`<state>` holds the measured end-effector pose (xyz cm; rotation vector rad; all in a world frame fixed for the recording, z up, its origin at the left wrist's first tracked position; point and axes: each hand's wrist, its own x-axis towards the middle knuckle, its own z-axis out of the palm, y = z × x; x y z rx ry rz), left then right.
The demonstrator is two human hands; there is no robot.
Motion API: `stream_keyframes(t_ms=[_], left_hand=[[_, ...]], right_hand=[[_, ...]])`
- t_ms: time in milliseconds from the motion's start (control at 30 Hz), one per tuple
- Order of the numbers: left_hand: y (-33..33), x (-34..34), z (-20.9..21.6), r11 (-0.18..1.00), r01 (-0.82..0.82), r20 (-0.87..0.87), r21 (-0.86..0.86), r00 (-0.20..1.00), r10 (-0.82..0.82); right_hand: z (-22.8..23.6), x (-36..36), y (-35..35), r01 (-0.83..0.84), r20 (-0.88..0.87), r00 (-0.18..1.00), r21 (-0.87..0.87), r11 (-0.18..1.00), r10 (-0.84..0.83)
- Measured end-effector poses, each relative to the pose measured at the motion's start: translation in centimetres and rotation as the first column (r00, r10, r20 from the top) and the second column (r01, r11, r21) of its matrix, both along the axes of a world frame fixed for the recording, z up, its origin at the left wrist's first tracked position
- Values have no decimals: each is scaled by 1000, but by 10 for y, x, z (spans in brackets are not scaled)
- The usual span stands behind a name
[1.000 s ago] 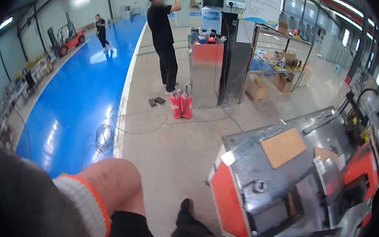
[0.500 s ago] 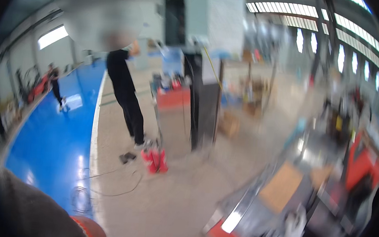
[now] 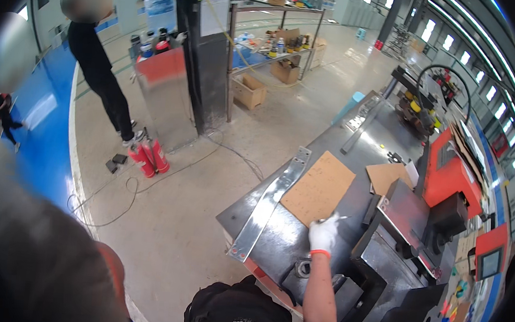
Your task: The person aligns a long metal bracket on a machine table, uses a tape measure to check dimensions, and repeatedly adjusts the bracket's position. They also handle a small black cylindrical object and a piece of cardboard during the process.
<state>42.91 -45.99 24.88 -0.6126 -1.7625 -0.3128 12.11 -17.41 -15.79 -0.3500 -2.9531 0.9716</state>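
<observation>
A gloved left hand point(image 3: 36, 246) is raised at left, too blurred for its fingers to be read. At the near edge of a brown board point(image 3: 321, 187) on the bench point(image 3: 284, 243), the gloved right hand point(image 3: 323, 234) is placed, its finger closure indiscernible; a reach is apparently underway, a steady pinch called for.

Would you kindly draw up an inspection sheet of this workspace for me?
Surface: grey metal table, smooth and reflective.
Job's things: brown board lying flat, beside a shiny metal strip.
Clutter: smaller brown sheet and round metal part on the table.
Hands: gloved right hand at the board's near edge, grip unclear; left hand blurred, close to the camera, grip unclear.
Cables: dark cables loose on the floor.
Surroundings: person in black standing near red fire extinguishers.
</observation>
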Motion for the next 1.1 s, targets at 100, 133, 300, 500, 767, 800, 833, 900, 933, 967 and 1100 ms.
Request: stream_keyframes(t_ms=[100,133,300,500,767,800,833,900,933,967,1100], left_hand=[[28,-107,-90,956,-74,317,285,948,-21],[47,-139,-135,917,-162,501,364,864,-46],[113,-249,-360,899,-400,939,-179,203,277],[155,-292,-414,949,-223,866,-222,402,297],[154,-298,-423,968,-184,895,-170,381,230],[151,-298,-425,968,-186,896,-166,382,227],[153,-298,-425,971,-182,897,-154,386,215],[156,-301,-425,975,-172,891,-143,406,203],[154,-300,-425,973,-176,890,-148,406,209],[152,-300,-426,973,-181,891,-146,403,209],[153,-301,-425,976,-177,896,-128,402,191]], right_hand=[[-1,7,21,66,-22,998,111,992,-64],[10,15,9,72,29,997,112,991,-75],[21,36,-4,10,-3,1000,-63,998,-10],[-13,-38,40,-128,-502,857,-424,896,-115],[-52,-154,74,-84,-281,919,-826,558,-278],[-52,-158,73,-90,-293,919,-806,585,-262],[-48,-156,76,-18,-226,930,-816,578,-291],[-77,-163,89,12,-260,880,-824,566,-397],[-79,-161,86,17,-254,889,-812,583,-381],[-77,-161,83,18,-254,895,-800,600,-366],[-76,-166,86,15,-254,912,-763,646,-321]])
